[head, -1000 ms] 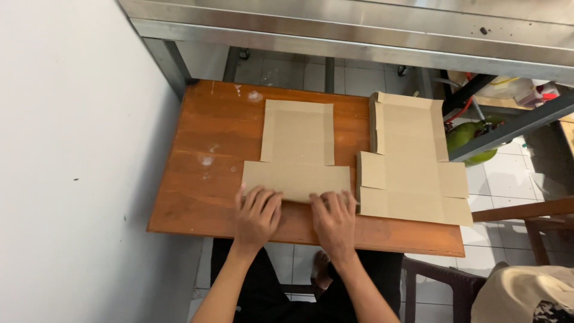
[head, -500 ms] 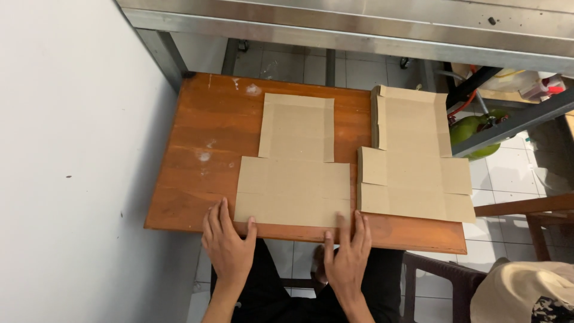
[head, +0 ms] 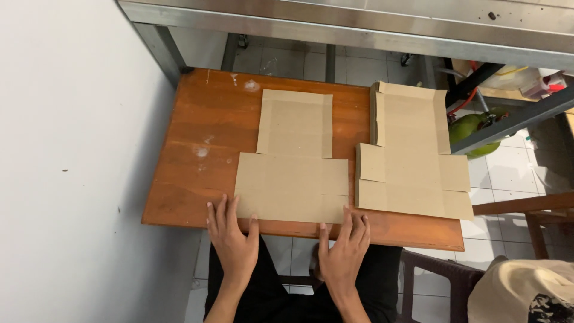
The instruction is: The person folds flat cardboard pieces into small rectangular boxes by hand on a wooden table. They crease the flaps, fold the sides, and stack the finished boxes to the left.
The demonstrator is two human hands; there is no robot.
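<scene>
The long steel bench (head: 359,24) is cut off by the top edge. A green rounded object (head: 472,128) sits half hidden behind a dark frame bar (head: 514,119). A beige cap (head: 526,293) is cropped at the corner.

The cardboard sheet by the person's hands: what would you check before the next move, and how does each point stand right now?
1. Flat cardboard sheet lies fully on the wooden table: ok.
2. Left hand at the sheet's near left corner, fingers touching the edge: ok.
3. Right hand at the near right corner: ok.
4. Sheet gripped by either hand: not ok, both hands open and flat.
5. Second cardboard sheet apart from the first: ok, narrow gap.
6. Crease quality: cannot tell.
</scene>
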